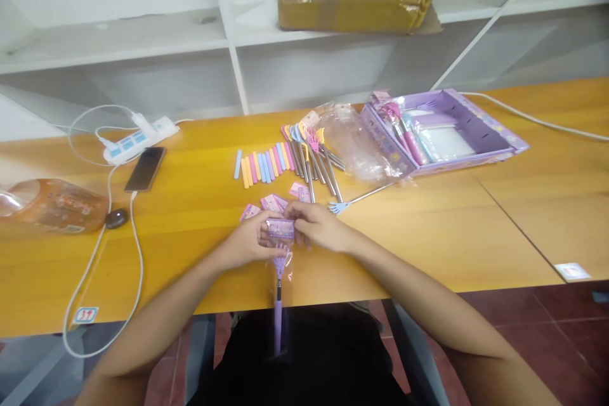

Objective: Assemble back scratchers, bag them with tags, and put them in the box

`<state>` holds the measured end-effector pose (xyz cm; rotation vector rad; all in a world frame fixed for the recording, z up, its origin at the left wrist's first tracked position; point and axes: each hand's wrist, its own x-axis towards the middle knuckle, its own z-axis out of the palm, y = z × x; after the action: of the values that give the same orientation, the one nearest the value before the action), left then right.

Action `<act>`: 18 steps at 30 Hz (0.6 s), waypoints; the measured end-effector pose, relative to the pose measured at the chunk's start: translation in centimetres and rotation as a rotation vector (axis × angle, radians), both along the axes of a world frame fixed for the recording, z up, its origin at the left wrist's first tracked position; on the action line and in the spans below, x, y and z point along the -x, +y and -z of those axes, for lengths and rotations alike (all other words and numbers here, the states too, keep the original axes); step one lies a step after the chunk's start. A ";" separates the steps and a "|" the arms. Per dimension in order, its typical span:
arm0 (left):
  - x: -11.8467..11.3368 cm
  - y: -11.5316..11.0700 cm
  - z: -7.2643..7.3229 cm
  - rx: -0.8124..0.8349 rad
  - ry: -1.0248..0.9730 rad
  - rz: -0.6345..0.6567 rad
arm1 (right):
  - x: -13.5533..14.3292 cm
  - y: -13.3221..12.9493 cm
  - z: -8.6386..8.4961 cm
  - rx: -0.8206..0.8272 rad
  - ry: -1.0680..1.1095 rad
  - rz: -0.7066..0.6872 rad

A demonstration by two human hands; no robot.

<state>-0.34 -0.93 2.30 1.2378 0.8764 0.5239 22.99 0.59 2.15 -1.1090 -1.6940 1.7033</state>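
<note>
Hands, left [246, 241] and right [318, 226], pinch one printed card [280, 229] by one bagged purple scratcher [278, 314], one purple box [469, 122] rightward.

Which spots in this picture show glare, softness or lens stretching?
Head view: pale glare streaks the clear plastic bags; head view: print on the pink cards is too soft to read; head view: the lower end of the purple back scratcher is indistinct against black clothing; head view: forearms look stretched toward the lower corners, perhaps by the lens.
</note>
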 end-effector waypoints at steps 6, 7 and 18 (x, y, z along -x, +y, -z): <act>0.9 -0.1 -1.0 -0.060 -0.152 -0.117 | 0.3 -0.8 -1.5 -0.002 0.045 -0.047; 1.1 0.1 -1.0 -0.096 -0.170 -0.201 | 0.2 -1.1 -1.8 0.017 0.072 -0.062; 0.8 1.0 -0.9 -0.152 -0.357 -0.695 | -0.7 -5.4 -1.3 -0.145 -0.018 -0.156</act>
<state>-1.18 0.09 3.17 0.9061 0.9581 1.3436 23.65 -4.83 3.44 -0.9507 -1.9258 1.6358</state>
